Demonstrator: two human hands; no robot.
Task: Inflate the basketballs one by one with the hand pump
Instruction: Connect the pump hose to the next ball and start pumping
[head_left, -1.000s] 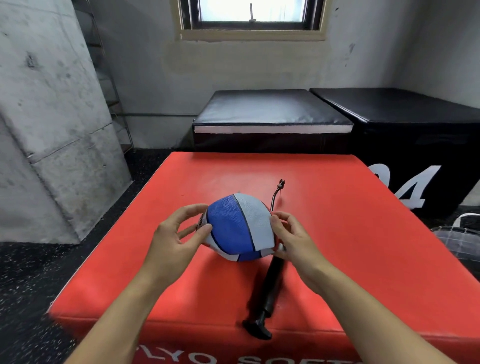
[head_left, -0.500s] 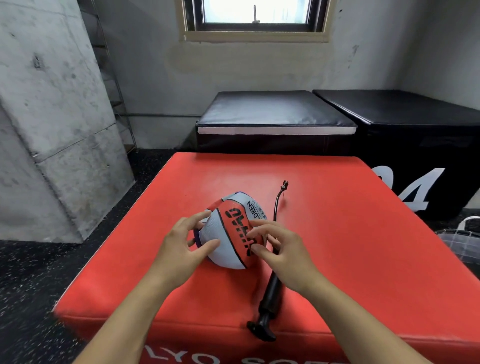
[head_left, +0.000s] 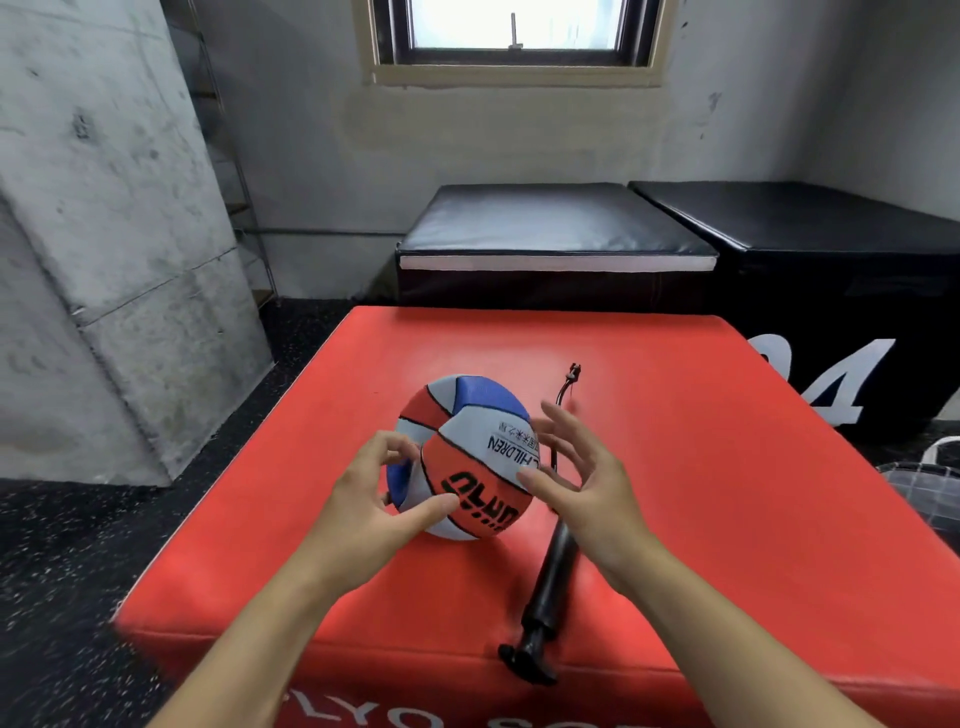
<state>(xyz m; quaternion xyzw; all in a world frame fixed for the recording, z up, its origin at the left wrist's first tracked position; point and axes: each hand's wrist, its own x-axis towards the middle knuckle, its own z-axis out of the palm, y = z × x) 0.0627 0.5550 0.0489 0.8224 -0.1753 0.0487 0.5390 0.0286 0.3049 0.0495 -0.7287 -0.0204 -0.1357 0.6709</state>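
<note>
- Basketball (head_left: 467, 457): small, red, blue and pale grey panels, soft-looking and dented near the top. Held just above the red box (head_left: 727, 493), towards its near-left part.
- Left hand (head_left: 374, 504): thumb pressed on the lower red panel, fingers curled round the ball's left side; it grips the ball.
- Right hand (head_left: 582, 478): fingers spread and fairly straight; fingertips at the ball's right side, nothing gripped.
- Pump (head_left: 550, 582): black, lying on the box near its front edge, handle towards the person, hose (head_left: 563, 400) running away behind the ball. Untouched.
- Progress, my reading: needle not yet in the valve, and no valve visible. Inflation not begun; all pumping is left. No other balls in view.
- Writing: "CHILDREN" on a grey panel, upside down; bold black logo below, unreadable. Box front shows "LYO SO". Black box (head_left: 831, 291) behind shows a white "4".
</note>
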